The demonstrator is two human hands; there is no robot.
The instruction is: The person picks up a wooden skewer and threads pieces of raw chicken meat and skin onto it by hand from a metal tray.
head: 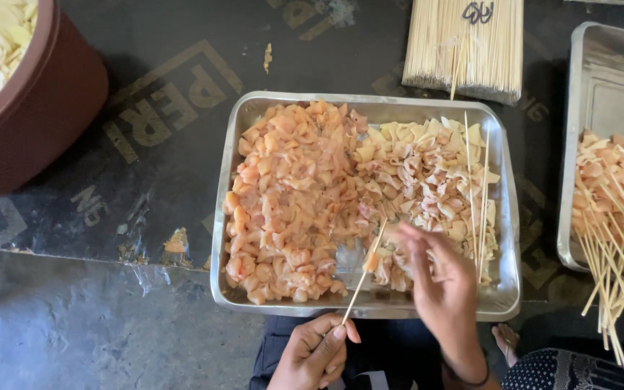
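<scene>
My left hand (312,354) sits at the bottom edge and pinches the lower end of a thin bamboo skewer (362,278). The stick slants up over a metal tray (370,101) and carries one small meat piece (371,261) near its middle. My right hand (438,278) reaches into the tray, fingers on the pale chicken pieces (427,180) at the right side, close to the skewer's tip. Pinker chicken cubes (290,195) fill the tray's left half. Two loose skewers (474,195) lie across the tray's right part.
A bundle of bare skewers (464,43) lies beyond the tray. A second metal tray (608,79) at right holds several loaded skewers (615,217). A brown tub (45,108) of cut vegetables stands at upper left. A dark printed sheet (160,144) covers the floor.
</scene>
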